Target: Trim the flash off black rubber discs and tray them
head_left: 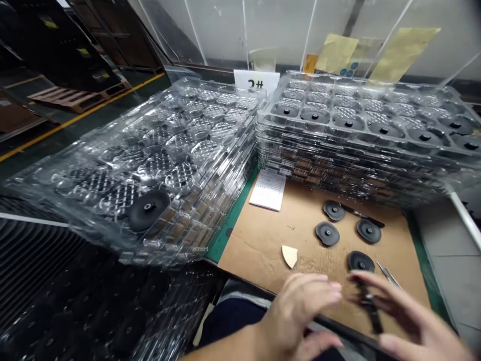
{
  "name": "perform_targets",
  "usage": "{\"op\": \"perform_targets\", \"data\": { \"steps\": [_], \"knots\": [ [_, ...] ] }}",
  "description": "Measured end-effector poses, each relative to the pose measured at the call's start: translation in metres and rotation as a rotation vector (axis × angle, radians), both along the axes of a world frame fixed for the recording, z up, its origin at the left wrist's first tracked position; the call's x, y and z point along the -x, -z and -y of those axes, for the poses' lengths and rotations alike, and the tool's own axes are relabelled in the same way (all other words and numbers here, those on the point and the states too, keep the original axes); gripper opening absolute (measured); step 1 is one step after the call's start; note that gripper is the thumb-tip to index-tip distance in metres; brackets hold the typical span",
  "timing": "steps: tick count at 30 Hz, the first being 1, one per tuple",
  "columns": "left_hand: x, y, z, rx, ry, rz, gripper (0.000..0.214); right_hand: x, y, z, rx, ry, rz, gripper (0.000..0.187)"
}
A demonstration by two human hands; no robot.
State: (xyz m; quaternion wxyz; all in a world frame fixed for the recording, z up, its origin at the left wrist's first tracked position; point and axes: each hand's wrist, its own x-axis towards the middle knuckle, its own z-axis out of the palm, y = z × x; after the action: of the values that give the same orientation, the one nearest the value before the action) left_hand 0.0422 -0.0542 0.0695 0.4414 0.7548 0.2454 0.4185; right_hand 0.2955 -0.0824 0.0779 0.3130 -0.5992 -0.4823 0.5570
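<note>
Open-fingered, your left hand (300,311) hovers empty over the cardboard sheet (270,245). Your right hand (413,316) spreads beside a blurred black piece (369,307); whether it grips, you cannot tell. A black disc (361,261) lies just beyond, tweezers (389,275) beside it.

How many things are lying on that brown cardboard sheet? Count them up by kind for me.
On the cardboard sheet:
Black round discs: 4
Dark slender strip: 1
Metal tweezers: 1
Pale wedge-shaped scrap: 1
White printed paper: 1
Total: 8
</note>
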Motion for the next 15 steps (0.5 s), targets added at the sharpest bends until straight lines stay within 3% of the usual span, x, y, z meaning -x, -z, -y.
{"op": "perform_targets", "data": {
  "steps": [2, 4, 7, 11, 15],
  "knots": [
    [-0.003, 0.001, -0.006, -0.139, 0.14, -0.09, 0.064, 0.024, 0.028, 0.007, 0.118, -0.063, -0.087, 0.063],
    [-0.002, 0.001, -0.011, -0.164, 0.25, -0.195, 0.053, 0.048, 0.052, 0.015, 0.196, -0.046, -0.169, 0.054],
    [0.005, 0.002, -0.021, -0.146, 0.33, -0.316, 0.053, 0.073, 0.069, 0.023, 0.226, 0.039, -0.32, 0.054],
    [0.015, 0.005, -0.032, -0.194, 0.311, -0.394, 0.062, 0.087, 0.058, 0.012, 0.249, 0.127, -0.454, 0.059],
    [0.028, 0.01, -0.037, -0.231, 0.192, -0.415, 0.066, 0.099, 0.035, -0.015, 0.268, 0.055, -0.516, 0.061]
  ]
}}
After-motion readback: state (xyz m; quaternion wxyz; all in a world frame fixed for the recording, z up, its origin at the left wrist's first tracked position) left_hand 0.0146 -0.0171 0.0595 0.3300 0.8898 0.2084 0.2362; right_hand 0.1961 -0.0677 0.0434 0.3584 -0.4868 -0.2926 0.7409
